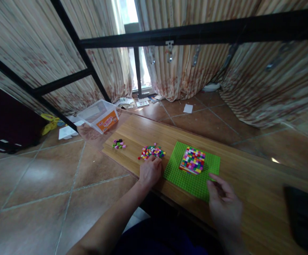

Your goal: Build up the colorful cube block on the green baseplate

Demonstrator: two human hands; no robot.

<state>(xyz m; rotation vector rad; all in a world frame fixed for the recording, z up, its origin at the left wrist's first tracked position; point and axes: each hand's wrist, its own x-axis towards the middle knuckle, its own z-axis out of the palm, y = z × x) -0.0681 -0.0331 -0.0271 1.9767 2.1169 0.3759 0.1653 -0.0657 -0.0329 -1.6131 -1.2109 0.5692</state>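
A green baseplate [180, 173] lies on the wooden table [249, 177], with a block of many-coloured small bricks [193, 160] built on it. A loose pile of coloured bricks [152, 151] lies left of the plate. My left hand [150, 171] rests at the near edge of that pile, fingers curled down onto the bricks; what they grip is hidden. My right hand [223, 203] hovers over the plate's near right corner, fingers bent and partly apart, blurred, with nothing visible in them.
A smaller heap of pink, green and black bricks [119, 143] sits at the table's far left. A clear plastic box [98, 115] stands on the tiled floor beyond. A dark object [306, 216] lies at the table's right. Black metal bars [196, 32] cross overhead.
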